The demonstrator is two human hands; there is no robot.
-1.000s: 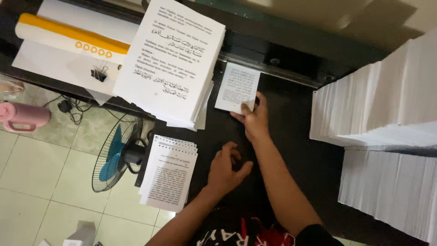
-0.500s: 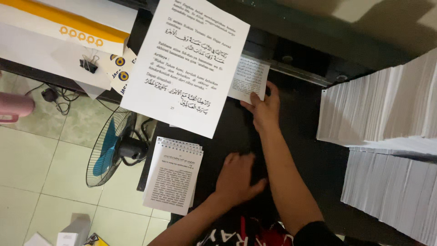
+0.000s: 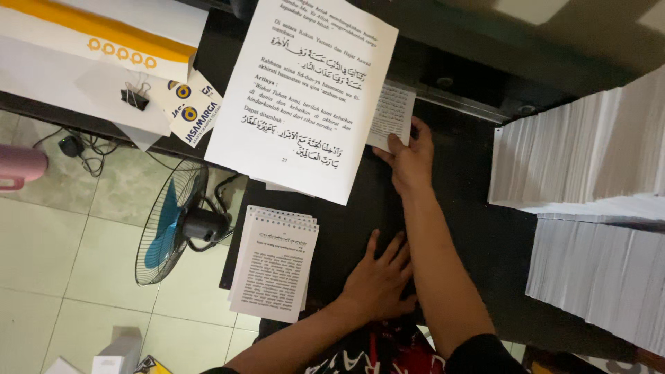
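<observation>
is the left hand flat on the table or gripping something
Flat: the left hand lies palm down, fingers spread, on the black table.

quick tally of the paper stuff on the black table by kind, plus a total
large printed sheet: 1
small printed sheet under the right hand: 1
punched booklet stack beside the left hand: 1
tall white paper stacks: 2
total: 5

Bare forearms, black printed shirt.

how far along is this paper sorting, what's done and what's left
Done, apparently: a small pile of punched pages lies at the table's edge. In hand: the right hand presses a small printed sheet against the dark table; the left hand rests flat. Left: tall white paper stacks at right look untouched.
</observation>
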